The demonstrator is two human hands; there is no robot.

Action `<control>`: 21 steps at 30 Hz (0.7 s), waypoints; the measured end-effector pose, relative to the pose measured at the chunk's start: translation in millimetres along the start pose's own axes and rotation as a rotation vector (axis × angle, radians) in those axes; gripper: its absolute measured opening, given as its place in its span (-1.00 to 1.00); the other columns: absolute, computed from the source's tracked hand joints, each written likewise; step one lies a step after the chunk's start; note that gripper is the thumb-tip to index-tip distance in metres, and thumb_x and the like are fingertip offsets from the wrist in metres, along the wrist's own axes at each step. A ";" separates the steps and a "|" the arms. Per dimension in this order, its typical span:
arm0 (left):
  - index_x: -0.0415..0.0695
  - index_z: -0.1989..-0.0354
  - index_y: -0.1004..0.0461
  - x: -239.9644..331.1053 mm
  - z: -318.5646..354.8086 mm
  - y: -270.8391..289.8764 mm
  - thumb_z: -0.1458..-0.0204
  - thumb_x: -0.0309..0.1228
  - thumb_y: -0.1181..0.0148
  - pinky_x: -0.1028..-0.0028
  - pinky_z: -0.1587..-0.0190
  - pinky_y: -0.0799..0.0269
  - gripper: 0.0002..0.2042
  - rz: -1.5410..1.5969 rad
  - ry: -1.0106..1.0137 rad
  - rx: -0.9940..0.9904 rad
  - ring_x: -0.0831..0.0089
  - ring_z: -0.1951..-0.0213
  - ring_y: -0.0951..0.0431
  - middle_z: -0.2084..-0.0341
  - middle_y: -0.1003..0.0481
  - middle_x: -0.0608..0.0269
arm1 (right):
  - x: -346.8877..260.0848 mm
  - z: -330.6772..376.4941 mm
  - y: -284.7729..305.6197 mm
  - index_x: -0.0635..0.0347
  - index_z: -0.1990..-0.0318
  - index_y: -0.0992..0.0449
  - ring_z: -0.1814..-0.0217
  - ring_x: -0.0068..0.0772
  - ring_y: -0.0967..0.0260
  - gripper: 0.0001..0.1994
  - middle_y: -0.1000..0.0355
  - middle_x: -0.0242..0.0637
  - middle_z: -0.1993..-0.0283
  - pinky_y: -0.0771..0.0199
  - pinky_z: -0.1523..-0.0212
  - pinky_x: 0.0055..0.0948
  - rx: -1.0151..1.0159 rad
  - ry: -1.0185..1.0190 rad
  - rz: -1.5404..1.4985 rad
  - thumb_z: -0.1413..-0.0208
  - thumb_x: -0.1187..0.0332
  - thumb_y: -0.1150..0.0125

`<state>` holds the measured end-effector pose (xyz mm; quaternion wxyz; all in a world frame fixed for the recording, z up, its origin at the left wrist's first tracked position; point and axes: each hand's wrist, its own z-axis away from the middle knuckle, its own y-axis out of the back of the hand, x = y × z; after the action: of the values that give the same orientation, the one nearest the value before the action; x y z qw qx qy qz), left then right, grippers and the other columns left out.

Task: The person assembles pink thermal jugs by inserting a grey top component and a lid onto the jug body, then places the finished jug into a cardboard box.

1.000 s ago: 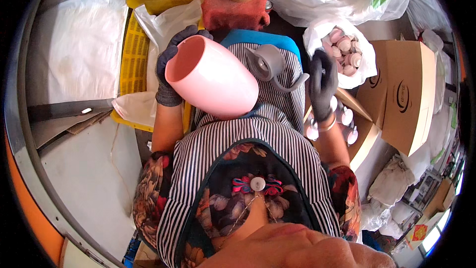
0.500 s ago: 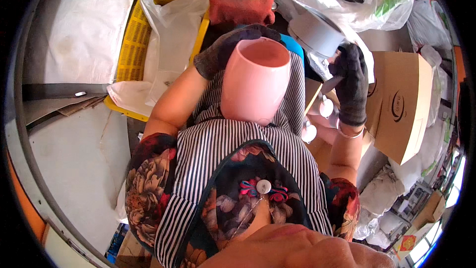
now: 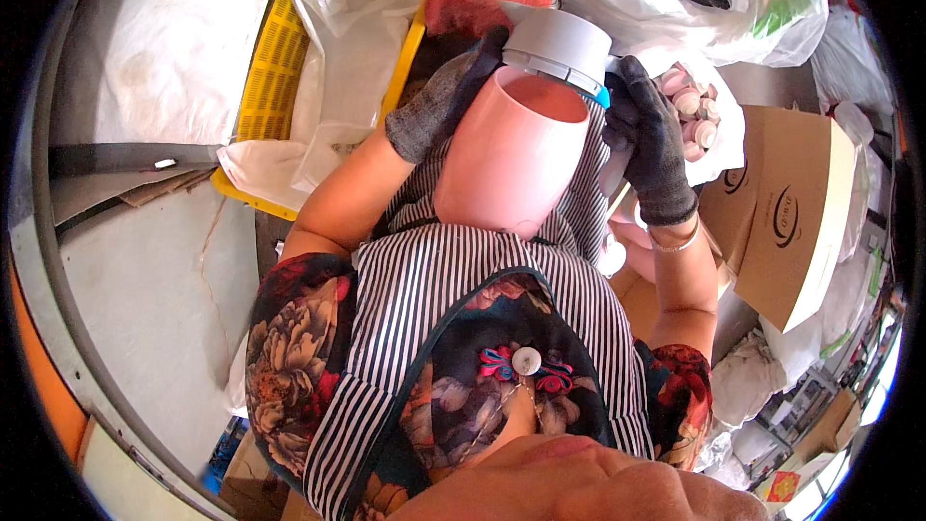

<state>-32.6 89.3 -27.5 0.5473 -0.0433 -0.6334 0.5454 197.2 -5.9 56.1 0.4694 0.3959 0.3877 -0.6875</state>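
Pink cup: between the two grips, its bottom against the striped apron.
Left grip: bends round the cup's left side, near the top.
Right grip: fingers bent, pinching the grey lid by its side.
Lid place: between the grips, over the cup's far edge; I cannot tell if they touch.
Pink caps: just right of the right grip.
Yellow basket: left of the left grip.
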 end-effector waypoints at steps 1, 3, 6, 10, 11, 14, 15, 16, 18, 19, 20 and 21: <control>-0.21 -0.45 -0.15 1.0 0.8 -0.5 -0.48 -0.05 0.33 0.37 -0.42 -0.22 -0.44 -0.087 -0.056 -0.062 0.33 -0.36 -0.31 -0.33 -0.33 0.10 | 0.8 -1.7 -1.4 0.20 -0.04 -0.50 0.54 -0.73 -0.06 -0.70 -0.13 -0.60 0.49 -0.10 0.55 -0.65 0.015 0.004 0.008 -0.45 0.19 0.06; -0.19 -0.47 -0.12 3.2 0.2 1.0 -0.48 -0.04 0.35 0.36 -0.43 -0.21 -0.43 -0.243 -0.144 -0.127 0.34 -0.38 -0.28 -0.35 -0.30 0.09 | 4.5 -5.7 -4.8 0.20 -0.01 -0.52 0.58 -0.73 -0.05 -0.68 -0.14 -0.59 0.52 -0.10 0.56 -0.65 0.033 0.041 0.055 -0.43 0.14 -0.01; -0.16 -0.49 -0.07 5.0 -2.6 2.6 -0.48 -0.03 0.35 0.35 -0.44 -0.21 -0.42 -0.388 -0.271 -0.198 0.34 -0.40 -0.26 -0.38 -0.27 0.09 | 7.7 -8.9 -6.7 0.19 0.01 -0.55 0.61 -0.72 -0.06 -0.67 -0.15 -0.59 0.55 -0.12 0.58 -0.65 0.082 -0.046 0.015 -0.42 0.10 -0.06; -0.15 -0.50 -0.04 6.8 -1.5 3.0 -0.48 -0.11 0.28 0.37 -0.44 -0.21 -0.47 -0.253 -0.234 -0.171 0.35 -0.40 -0.27 -0.39 -0.25 0.09 | 8.2 -6.8 -9.4 0.16 0.02 -0.56 0.63 -0.70 -0.08 -0.66 -0.17 -0.58 0.56 -0.15 0.60 -0.65 0.093 0.006 0.137 -0.40 0.07 -0.10; -0.14 -0.50 -0.04 7.6 0.4 3.0 -0.49 -0.14 0.27 0.38 -0.44 -0.21 -0.48 -0.156 -0.160 -0.110 0.36 -0.40 -0.27 -0.40 -0.25 0.09 | 8.3 -5.9 -10.7 0.15 0.02 -0.57 0.63 -0.70 -0.09 -0.66 -0.17 -0.58 0.56 -0.16 0.60 -0.65 0.128 0.006 0.207 -0.39 0.06 -0.10; -0.14 -0.50 -0.04 14.5 5.4 7.2 -0.48 -0.14 0.22 0.40 -0.44 -0.21 -0.47 -0.206 -0.243 -0.200 0.36 -0.39 -0.27 -0.40 -0.25 0.08 | 10.0 -4.7 -15.7 0.14 0.01 -0.57 0.63 -0.71 -0.09 -0.68 -0.19 -0.58 0.55 -0.17 0.62 -0.64 0.122 -0.012 0.152 -0.38 0.08 -0.13; -0.14 -0.49 -0.07 17.5 6.3 9.0 -0.46 -0.11 0.19 0.40 -0.44 -0.20 -0.46 -0.227 -0.148 -0.152 0.35 -0.39 -0.28 -0.40 -0.25 0.07 | 11.0 -5.1 -17.1 0.13 0.01 -0.57 0.63 -0.72 -0.09 -0.69 -0.20 -0.58 0.55 -0.17 0.63 -0.64 0.131 0.005 0.163 -0.38 0.09 -0.13; -0.14 -0.49 -0.09 20.4 6.9 11.1 -0.45 -0.09 0.16 0.40 -0.45 -0.19 -0.44 -0.245 -0.113 -0.164 0.35 -0.39 -0.28 -0.39 -0.26 0.06 | 12.5 -5.9 -19.1 0.13 0.01 -0.57 0.63 -0.72 -0.09 -0.70 -0.20 -0.59 0.55 -0.17 0.64 -0.64 0.148 0.011 0.171 -0.38 0.10 -0.13; -0.16 -0.47 -0.15 25.3 6.9 14.1 -0.43 -0.06 0.10 0.39 -0.45 -0.17 -0.43 -0.523 -0.244 -0.233 0.34 -0.38 -0.29 -0.38 -0.27 0.04 | 16.3 -8.5 -21.9 0.14 0.01 -0.57 0.63 -0.73 -0.09 -0.71 -0.21 -0.59 0.54 -0.17 0.65 -0.63 0.171 0.026 0.186 -0.39 0.12 -0.13; -0.16 -0.45 -0.18 28.1 5.8 15.5 -0.42 -0.07 0.08 0.38 -0.45 -0.17 -0.43 -0.785 -0.416 -0.290 0.34 -0.38 -0.29 -0.37 -0.29 0.02 | 18.8 -10.3 -22.8 0.14 0.01 -0.56 0.63 -0.73 -0.09 -0.71 -0.22 -0.59 0.55 -0.17 0.66 -0.63 0.176 0.039 0.193 -0.39 0.13 -0.13; -0.17 -0.44 -0.21 27.9 6.7 14.5 -0.41 -0.09 0.07 0.37 -0.45 -0.17 -0.45 -0.968 -0.516 -0.287 0.33 -0.37 -0.30 -0.36 -0.30 0.01 | 21.6 -11.4 -23.6 0.14 0.01 -0.56 0.63 -0.74 -0.09 -0.72 -0.22 -0.59 0.55 -0.16 0.67 -0.63 0.181 0.050 0.199 -0.39 0.14 -0.13; -0.17 -0.42 -0.24 29.4 6.3 14.3 -0.41 -0.11 0.06 0.36 -0.45 -0.17 -0.47 -1.003 -0.525 -0.304 0.33 -0.36 -0.31 -0.35 -0.31 0.01 | 24.5 -12.5 -23.9 0.15 0.01 -0.55 0.63 -0.74 -0.09 -0.73 -0.23 -0.58 0.54 -0.16 0.67 -0.63 0.193 0.047 0.187 -0.39 0.15 -0.13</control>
<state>-56.7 110.2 -17.8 0.5509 0.3204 -0.7620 0.1154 170.7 3.3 32.8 0.4819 0.4897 0.2920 -0.6654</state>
